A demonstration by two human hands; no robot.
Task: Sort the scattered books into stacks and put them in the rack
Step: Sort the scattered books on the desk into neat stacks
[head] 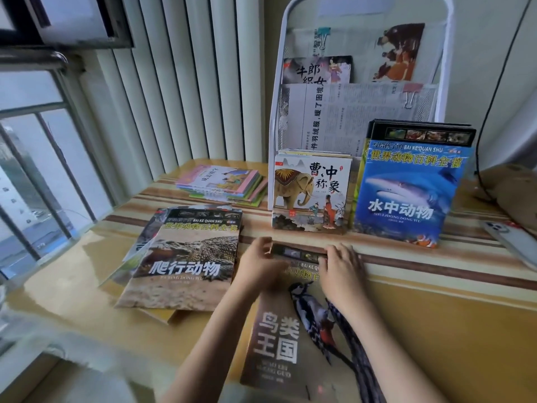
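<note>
Brown bird book (279,338) — lengthwise away, far edge gripped by both hands' fingers (334,257).

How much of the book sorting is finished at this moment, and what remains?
Partly done. The shark book and elephant book stand at the rack. In hand: left hand and right hand hold the bird book. Left: the crocodile stack and pink stack lie on the table.

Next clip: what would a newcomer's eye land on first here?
Likely the two hands, left hand and right hand, gripping the top edge of the bird book lying front and centre. Then the bright blue shark book standing at the right against the white rack, and the crocodile book topping a pile at left.
</note>
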